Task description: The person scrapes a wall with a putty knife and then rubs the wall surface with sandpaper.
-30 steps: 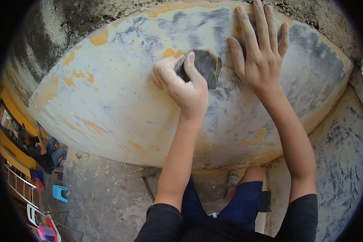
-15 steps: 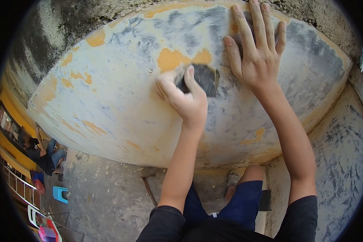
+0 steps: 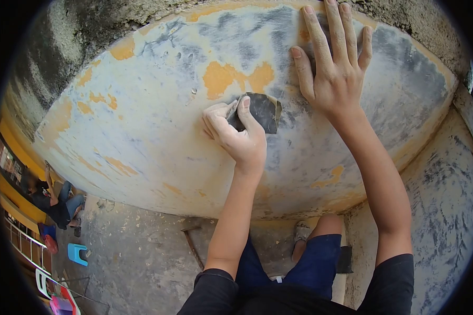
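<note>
Mid-frame, the left hand (image 3: pixel 237 135) pinches a dark sheet (image 3: pixel 264 112), apparently rubbing the patchy wall (image 3: pixel 147 121); another stroke calls for flat pressure. The right hand (image 3: pixel 335 79) (fingers spread) rests upper right.

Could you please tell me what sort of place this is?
Likely a work area beside a building, judging by the patchy wall, the dark sheet in the left hand, and the stained floor.

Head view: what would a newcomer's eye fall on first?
Probably the left hand, holding a dark sheet mid-way across the pale surface, just below bold orange patches. Next comes the right hand, spread on that surface at upper right. A bright blue stool stands out at lower left.
</note>
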Available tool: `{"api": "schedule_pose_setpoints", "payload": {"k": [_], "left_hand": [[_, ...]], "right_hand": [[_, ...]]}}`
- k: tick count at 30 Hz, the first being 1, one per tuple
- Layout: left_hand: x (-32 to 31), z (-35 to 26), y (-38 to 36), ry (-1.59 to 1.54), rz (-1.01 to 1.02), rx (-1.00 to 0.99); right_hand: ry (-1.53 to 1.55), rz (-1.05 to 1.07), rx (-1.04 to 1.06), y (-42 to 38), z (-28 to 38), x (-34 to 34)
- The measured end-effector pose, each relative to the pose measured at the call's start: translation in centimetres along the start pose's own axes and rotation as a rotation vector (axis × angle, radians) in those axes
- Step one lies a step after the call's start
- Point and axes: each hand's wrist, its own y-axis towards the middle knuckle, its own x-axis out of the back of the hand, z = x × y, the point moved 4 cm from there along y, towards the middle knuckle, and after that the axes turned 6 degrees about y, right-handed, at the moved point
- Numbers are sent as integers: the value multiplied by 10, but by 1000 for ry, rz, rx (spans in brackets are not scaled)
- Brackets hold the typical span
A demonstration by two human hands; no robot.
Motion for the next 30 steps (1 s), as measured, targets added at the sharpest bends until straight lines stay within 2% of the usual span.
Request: {"api": "schedule_pose_setpoints", "payload": {"k": [6, 13, 15, 18, 22, 24, 25, 28, 30], "left_hand": [[-12, -12, 56, 56, -73, -62], [-2, 6, 2, -28, -8, 16], [-1, -1, 15, 70, 15, -29], [-10, -11, 50, 50, -1, -21], [-9, -6, 31, 31, -36, -31], [-6, 8, 4, -158, -11, 120], [-4, 10, 0, -159, -13, 121], [-3, 5, 12, -38, 19, 75], [-7, -12, 43, 122, -1, -57]], "right_hand": [[-9, 5, 4, 0, 0, 1], [-24, 17, 4, 1, 1, 2], [-25, 17, 4, 2, 1, 3], [-21, 19, 3, 1, 2, 2], [-20, 9, 7, 1, 1, 2], [-23, 1, 12, 1, 1, 0], [-29, -10, 18, 1, 1, 0], [-21, 3, 6, 1, 2, 2], [-14, 5, 8, 4, 2, 2]]}}
